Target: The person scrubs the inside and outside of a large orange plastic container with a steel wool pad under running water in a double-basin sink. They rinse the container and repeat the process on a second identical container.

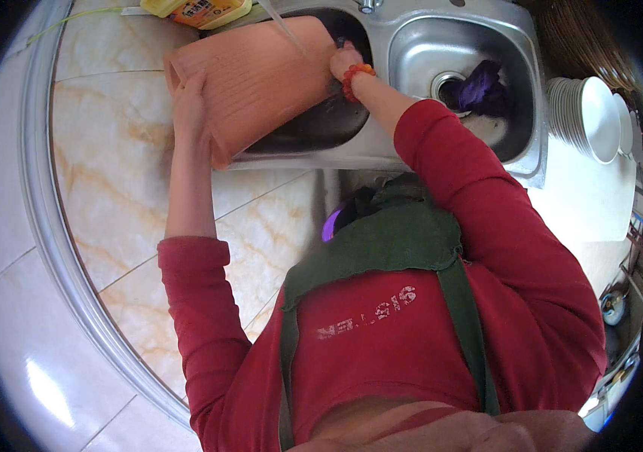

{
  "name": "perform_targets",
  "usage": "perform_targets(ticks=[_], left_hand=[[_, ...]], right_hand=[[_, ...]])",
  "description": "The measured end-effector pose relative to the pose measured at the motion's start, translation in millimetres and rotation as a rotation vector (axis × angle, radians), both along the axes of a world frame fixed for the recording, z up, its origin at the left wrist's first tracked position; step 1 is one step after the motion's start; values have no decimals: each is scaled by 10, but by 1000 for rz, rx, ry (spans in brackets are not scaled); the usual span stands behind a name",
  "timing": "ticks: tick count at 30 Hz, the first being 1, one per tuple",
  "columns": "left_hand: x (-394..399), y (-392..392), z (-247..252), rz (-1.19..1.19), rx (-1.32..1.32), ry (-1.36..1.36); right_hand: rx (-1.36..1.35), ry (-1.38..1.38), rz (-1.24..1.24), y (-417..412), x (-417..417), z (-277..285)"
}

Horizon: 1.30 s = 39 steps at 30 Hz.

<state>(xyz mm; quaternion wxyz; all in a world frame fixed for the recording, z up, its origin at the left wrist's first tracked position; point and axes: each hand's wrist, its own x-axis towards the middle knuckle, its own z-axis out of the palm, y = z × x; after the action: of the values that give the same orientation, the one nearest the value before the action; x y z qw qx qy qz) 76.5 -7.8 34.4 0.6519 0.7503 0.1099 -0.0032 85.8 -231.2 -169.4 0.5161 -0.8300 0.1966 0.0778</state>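
An orange-pink plastic bin [265, 85] lies tilted on its side over the left basin of a steel double sink [381, 150]. My left hand [190, 107] grips its rim at the left end, the thumb on the outer wall. At the bin's other end is my right hand [347, 61], with a red bead bracelet at the wrist. Its fingers are bent around a small dark thing at the bin's edge; what that is cannot be told. A thin stream of water [285, 25] falls onto the bin's side.
Purple cloth [482, 90] lies by the drain in the right basin. A faucet part [368, 5] shows at the top edge. Stacked white plates [598, 121] stand on a white surface [587, 192] at the right. Behind the bin is a yellow container [203, 11] bearing writing.
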Motion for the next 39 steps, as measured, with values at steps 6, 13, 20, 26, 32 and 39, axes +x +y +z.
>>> perform_targets(ticks=[6, 13, 20, 26, 32, 39], left_hand=[[-125, 87, 274, -163, -73, 124], [-1045, 152, 83, -416, 829, 213], [-332, -96, 298, -245, 703, -70], [-215, -256, 462, -206, 566, 81], [-341, -344, 370, -200, 758, -37], [9, -489, 663, -249, 662, 80]], right_hand=[[162, 129, -34, 60, 389, -494], [214, 31, -117, 96, 515, -260], [-16, -529, 103, 413, -274, 1148], [216, -625, 57, 783, -297, 1408], [551, 139, -389, 767, -13, -418], [380, -309, -410, 266, -128, 175]])
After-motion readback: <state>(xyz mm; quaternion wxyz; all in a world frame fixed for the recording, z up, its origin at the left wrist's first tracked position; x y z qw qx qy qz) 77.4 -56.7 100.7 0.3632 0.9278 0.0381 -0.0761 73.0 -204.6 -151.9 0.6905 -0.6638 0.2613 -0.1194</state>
